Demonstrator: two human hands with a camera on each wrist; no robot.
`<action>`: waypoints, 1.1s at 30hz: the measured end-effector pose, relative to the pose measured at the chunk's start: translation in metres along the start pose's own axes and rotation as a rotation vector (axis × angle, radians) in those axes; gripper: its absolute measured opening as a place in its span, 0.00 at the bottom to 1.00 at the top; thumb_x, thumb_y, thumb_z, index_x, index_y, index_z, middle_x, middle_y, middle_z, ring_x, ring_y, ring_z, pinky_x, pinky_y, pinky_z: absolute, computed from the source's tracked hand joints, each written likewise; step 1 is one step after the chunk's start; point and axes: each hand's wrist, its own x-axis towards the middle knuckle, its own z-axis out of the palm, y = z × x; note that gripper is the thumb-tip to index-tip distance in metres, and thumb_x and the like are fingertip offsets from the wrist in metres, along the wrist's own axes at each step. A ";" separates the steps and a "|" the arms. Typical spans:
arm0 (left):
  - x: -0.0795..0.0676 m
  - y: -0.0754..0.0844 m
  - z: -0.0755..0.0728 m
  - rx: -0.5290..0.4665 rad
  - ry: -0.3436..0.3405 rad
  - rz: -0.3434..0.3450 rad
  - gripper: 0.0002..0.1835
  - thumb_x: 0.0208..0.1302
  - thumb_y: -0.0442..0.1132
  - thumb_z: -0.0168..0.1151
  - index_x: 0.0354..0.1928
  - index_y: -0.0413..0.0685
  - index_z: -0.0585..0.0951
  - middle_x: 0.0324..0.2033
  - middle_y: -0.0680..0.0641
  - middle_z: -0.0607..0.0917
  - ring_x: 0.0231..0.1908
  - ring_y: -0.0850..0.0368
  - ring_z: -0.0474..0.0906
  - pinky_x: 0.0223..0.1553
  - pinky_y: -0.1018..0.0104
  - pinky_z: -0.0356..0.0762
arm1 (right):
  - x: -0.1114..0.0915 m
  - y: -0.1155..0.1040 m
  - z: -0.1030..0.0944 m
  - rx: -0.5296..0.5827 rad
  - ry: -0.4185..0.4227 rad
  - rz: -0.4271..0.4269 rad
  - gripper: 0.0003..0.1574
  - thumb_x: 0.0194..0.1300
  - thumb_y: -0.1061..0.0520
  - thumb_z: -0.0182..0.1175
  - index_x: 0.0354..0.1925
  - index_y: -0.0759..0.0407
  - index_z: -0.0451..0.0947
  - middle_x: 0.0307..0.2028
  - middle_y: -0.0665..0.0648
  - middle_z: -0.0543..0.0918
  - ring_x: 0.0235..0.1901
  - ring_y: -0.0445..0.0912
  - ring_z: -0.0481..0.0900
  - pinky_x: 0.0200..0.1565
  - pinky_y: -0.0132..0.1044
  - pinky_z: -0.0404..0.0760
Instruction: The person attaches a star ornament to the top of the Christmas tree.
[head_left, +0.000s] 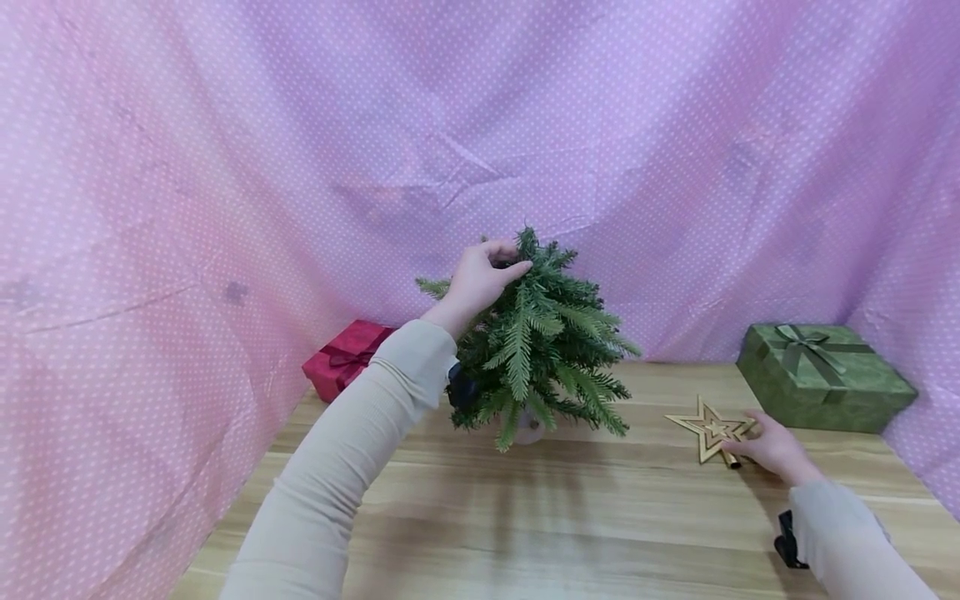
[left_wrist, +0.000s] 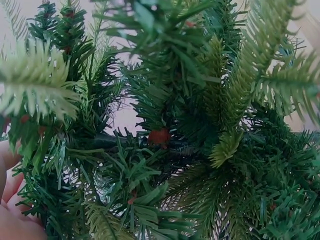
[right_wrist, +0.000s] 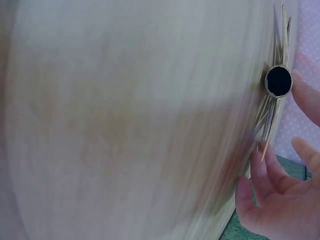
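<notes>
A small artificial Christmas tree (head_left: 555, 333) stands on the table on a pale base. Near its top, my left hand (head_left: 477, 279) grips the upper branches between thumb and bent fingers. Green needles (left_wrist: 165, 75) fill the left wrist view, with a bit of that hand at the lower left edge. To the right, my right hand (head_left: 776, 450) holds a gold star tree topper (head_left: 712, 429) by one side. Its thumb is at the topper's round socket (right_wrist: 278, 81), seen end-on in the right wrist view, and its fingertips are at one star point.
A green gift box (head_left: 825, 375) with a ribbon bow stands behind my right hand. At the back left is a red gift box (head_left: 348, 358), partly behind the left sleeve. Pink dotted cloth (head_left: 480, 125) hangs around the wooden table (head_left: 570, 517).
</notes>
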 end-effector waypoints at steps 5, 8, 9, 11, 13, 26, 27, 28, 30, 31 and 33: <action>0.001 0.000 -0.001 -0.012 -0.004 -0.015 0.18 0.63 0.44 0.63 0.53 0.45 0.80 0.53 0.47 0.81 0.57 0.54 0.74 0.56 0.61 0.73 | 0.001 0.001 0.001 0.006 0.013 -0.033 0.51 0.56 0.50 0.67 0.60 0.82 0.53 0.38 0.78 0.76 0.36 0.61 0.77 0.37 0.46 0.74; 0.001 -0.001 0.000 -0.018 -0.002 -0.023 0.18 0.63 0.44 0.63 0.53 0.46 0.80 0.53 0.47 0.81 0.56 0.54 0.74 0.56 0.61 0.73 | 0.001 0.001 0.002 0.003 0.015 -0.040 0.50 0.55 0.50 0.68 0.59 0.81 0.55 0.34 0.74 0.77 0.33 0.56 0.76 0.33 0.40 0.72; 0.000 -0.002 0.001 -0.019 0.000 -0.025 0.18 0.63 0.44 0.63 0.53 0.46 0.80 0.53 0.47 0.81 0.57 0.54 0.74 0.56 0.61 0.73 | 0.001 0.002 0.002 0.007 0.012 -0.045 0.50 0.55 0.51 0.68 0.59 0.82 0.54 0.34 0.73 0.77 0.33 0.55 0.76 0.32 0.39 0.72; 0.000 -0.003 0.002 -0.018 0.005 -0.025 0.18 0.63 0.44 0.64 0.53 0.46 0.80 0.54 0.48 0.81 0.57 0.54 0.74 0.56 0.61 0.74 | 0.000 0.002 0.003 0.018 0.009 -0.057 0.50 0.55 0.52 0.69 0.58 0.82 0.54 0.33 0.72 0.77 0.32 0.53 0.76 0.32 0.38 0.71; 0.000 -0.003 0.002 -0.017 0.009 -0.021 0.19 0.63 0.45 0.64 0.54 0.47 0.80 0.54 0.48 0.81 0.57 0.54 0.74 0.56 0.61 0.74 | 0.000 0.003 0.004 0.028 0.003 -0.074 0.51 0.54 0.53 0.70 0.59 0.83 0.53 0.32 0.72 0.78 0.32 0.52 0.76 0.32 0.38 0.72; 0.000 -0.005 0.002 -0.021 0.022 -0.020 0.17 0.63 0.44 0.64 0.51 0.46 0.81 0.53 0.47 0.81 0.58 0.54 0.74 0.58 0.61 0.72 | -0.002 0.000 0.000 0.048 -0.013 -0.114 0.54 0.49 0.53 0.73 0.60 0.82 0.56 0.26 0.58 0.79 0.24 0.41 0.71 0.26 0.33 0.70; 0.000 -0.005 0.002 -0.020 0.022 -0.019 0.17 0.63 0.44 0.64 0.51 0.46 0.81 0.53 0.47 0.81 0.58 0.54 0.74 0.58 0.61 0.72 | -0.002 0.000 0.000 0.056 -0.012 -0.116 0.53 0.50 0.53 0.73 0.60 0.82 0.57 0.26 0.57 0.79 0.23 0.40 0.71 0.25 0.32 0.70; 0.000 -0.005 0.002 -0.022 0.022 -0.018 0.16 0.63 0.43 0.64 0.51 0.46 0.81 0.53 0.47 0.81 0.58 0.54 0.74 0.58 0.61 0.72 | -0.002 0.001 0.000 0.065 -0.013 -0.119 0.51 0.51 0.54 0.72 0.60 0.82 0.57 0.26 0.56 0.79 0.23 0.39 0.70 0.25 0.32 0.70; 0.000 -0.005 0.002 -0.027 0.022 -0.016 0.16 0.63 0.43 0.64 0.51 0.45 0.81 0.53 0.47 0.81 0.58 0.54 0.74 0.58 0.61 0.72 | -0.002 0.003 -0.001 0.081 -0.021 -0.128 0.48 0.53 0.55 0.70 0.59 0.82 0.58 0.27 0.56 0.81 0.23 0.38 0.71 0.25 0.31 0.69; 0.000 -0.005 0.002 -0.030 0.023 -0.016 0.16 0.63 0.43 0.64 0.51 0.45 0.81 0.53 0.47 0.81 0.58 0.53 0.74 0.57 0.61 0.73 | -0.002 0.003 -0.001 0.097 -0.030 -0.125 0.47 0.54 0.56 0.70 0.59 0.82 0.58 0.26 0.55 0.81 0.23 0.38 0.71 0.25 0.31 0.70; 0.000 -0.004 0.002 -0.031 0.023 -0.016 0.16 0.63 0.43 0.64 0.51 0.45 0.81 0.53 0.47 0.81 0.58 0.53 0.74 0.57 0.61 0.73 | -0.003 0.005 0.000 0.133 -0.045 -0.123 0.44 0.55 0.59 0.68 0.59 0.82 0.57 0.25 0.55 0.81 0.22 0.37 0.71 0.25 0.31 0.70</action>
